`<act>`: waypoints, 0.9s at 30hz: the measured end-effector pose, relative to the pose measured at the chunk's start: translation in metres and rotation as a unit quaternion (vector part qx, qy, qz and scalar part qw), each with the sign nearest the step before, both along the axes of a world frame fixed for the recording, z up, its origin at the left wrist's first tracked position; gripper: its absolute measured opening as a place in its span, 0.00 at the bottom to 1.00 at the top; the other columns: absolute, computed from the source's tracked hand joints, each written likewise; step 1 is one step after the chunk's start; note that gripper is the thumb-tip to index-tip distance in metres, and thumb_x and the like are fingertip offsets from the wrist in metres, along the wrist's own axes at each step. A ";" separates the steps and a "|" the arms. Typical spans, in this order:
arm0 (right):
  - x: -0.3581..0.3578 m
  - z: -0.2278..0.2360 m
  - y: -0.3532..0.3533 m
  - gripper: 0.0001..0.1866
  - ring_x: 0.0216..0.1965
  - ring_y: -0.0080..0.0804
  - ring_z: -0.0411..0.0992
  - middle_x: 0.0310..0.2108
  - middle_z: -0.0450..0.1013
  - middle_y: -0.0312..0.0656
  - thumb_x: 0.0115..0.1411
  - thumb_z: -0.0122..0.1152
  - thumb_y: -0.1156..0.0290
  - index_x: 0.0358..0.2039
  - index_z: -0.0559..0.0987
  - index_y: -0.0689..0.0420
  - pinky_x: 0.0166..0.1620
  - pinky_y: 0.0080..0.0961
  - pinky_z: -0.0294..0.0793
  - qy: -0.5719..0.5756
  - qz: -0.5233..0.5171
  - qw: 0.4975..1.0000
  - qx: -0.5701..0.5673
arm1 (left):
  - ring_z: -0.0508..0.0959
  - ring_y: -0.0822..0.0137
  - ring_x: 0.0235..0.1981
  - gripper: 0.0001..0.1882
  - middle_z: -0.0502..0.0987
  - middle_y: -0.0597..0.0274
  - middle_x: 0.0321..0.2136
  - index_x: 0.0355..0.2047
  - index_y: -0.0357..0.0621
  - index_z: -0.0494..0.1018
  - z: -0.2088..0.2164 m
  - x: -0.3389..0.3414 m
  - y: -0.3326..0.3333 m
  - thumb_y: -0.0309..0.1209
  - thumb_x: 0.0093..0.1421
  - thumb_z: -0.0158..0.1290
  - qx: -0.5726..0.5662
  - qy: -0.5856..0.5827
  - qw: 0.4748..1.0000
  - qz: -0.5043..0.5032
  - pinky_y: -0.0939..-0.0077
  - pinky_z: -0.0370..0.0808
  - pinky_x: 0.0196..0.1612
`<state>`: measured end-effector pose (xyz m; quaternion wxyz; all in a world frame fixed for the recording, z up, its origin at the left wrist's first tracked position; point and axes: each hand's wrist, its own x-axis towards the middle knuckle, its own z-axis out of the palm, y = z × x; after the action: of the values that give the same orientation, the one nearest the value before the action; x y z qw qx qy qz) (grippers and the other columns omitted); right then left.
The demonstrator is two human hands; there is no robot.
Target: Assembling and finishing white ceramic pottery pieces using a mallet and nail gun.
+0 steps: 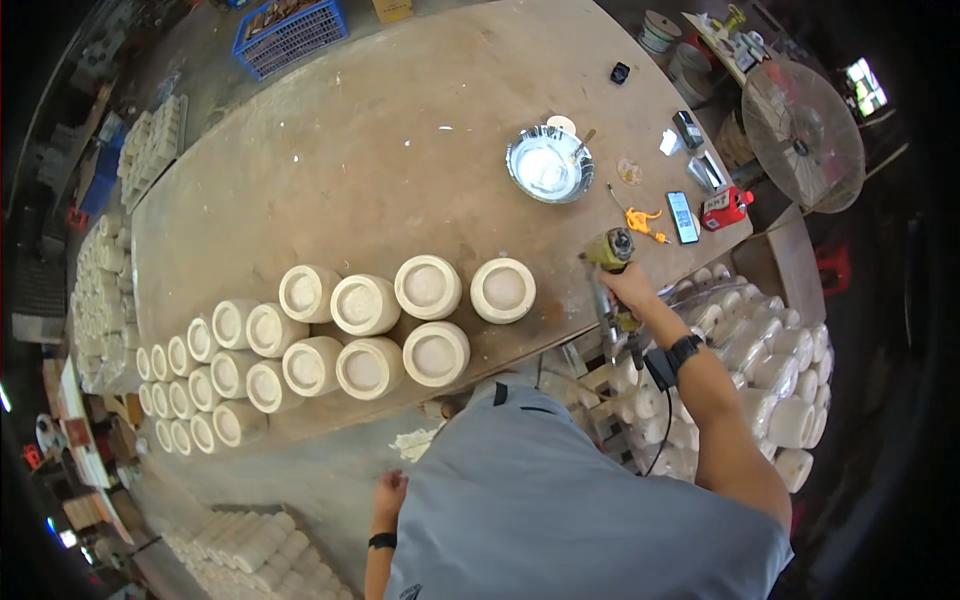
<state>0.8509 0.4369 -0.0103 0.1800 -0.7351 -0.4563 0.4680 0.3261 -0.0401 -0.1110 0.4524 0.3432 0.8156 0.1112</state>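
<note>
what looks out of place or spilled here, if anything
A pale, ragged patch on the floor, by the near side of the table, looks odd: it resembles dropped scraps, though I can't tell what it is.

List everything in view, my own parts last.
table: 1, brown, centre
round hollowed pieces: over twenty, cream, on table
stacked pieces: several piles, cream, around table
bowl: 1, silver, table's upper right
phone: 1, blue-screened, table's right
handheld tool: 1, orange, beside phone
bottle: 1, red, beside phone
fan: 1, grey, upper right
crate: 1, blue, upper left
far clutter: uncountable
power tool: 1, yellow-green, table's right edge
shirt: 1, grey, bottom centre
right hand: 1, bare, holding power tool
left hand: 1, bare, beside shirt
</note>
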 end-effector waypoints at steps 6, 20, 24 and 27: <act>-0.089 0.088 0.006 0.12 0.14 0.24 0.70 0.17 0.74 0.37 0.56 0.69 0.65 0.29 0.82 0.63 0.19 0.29 0.69 0.035 0.169 0.983 -0.066 | 0.81 0.42 0.49 0.21 0.81 0.42 0.46 0.54 0.40 0.75 0.016 0.026 0.016 0.34 0.61 0.59 0.041 -0.030 0.999 0.011 0.53 0.78 0.50; -0.140 0.053 0.034 0.19 0.17 0.33 0.77 0.17 0.77 0.46 0.52 0.71 0.58 0.29 0.84 0.66 0.23 0.34 0.75 -0.216 0.324 0.921 0.027 | 0.57 0.41 0.71 0.55 0.63 0.37 0.67 0.67 0.30 0.60 0.103 -0.008 0.239 0.48 0.46 0.72 0.261 0.260 0.916 -0.160 0.46 0.54 0.72; -0.138 0.060 0.033 0.20 0.15 0.33 0.75 0.16 0.76 0.45 0.51 0.71 0.56 0.26 0.84 0.65 0.22 0.33 0.75 -0.223 0.320 0.921 0.021 | 0.56 0.40 0.72 0.59 0.61 0.36 0.68 0.67 0.29 0.59 0.088 -0.008 0.242 0.51 0.42 0.72 0.280 0.255 0.913 -0.154 0.47 0.53 0.73; -0.140 0.072 0.024 0.21 0.16 0.32 0.75 0.15 0.75 0.45 0.51 0.70 0.54 0.24 0.83 0.64 0.23 0.33 0.75 -0.208 0.317 0.925 -0.018 | 0.55 0.39 0.72 0.61 0.60 0.35 0.68 0.68 0.29 0.57 0.078 -0.010 0.245 0.51 0.40 0.72 0.317 0.246 0.902 -0.160 0.47 0.52 0.73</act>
<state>0.7110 0.4610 0.0619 -0.0906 -0.6361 -0.6841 0.3452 0.3166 0.2052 -0.0331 0.1168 0.6105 0.7569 0.2019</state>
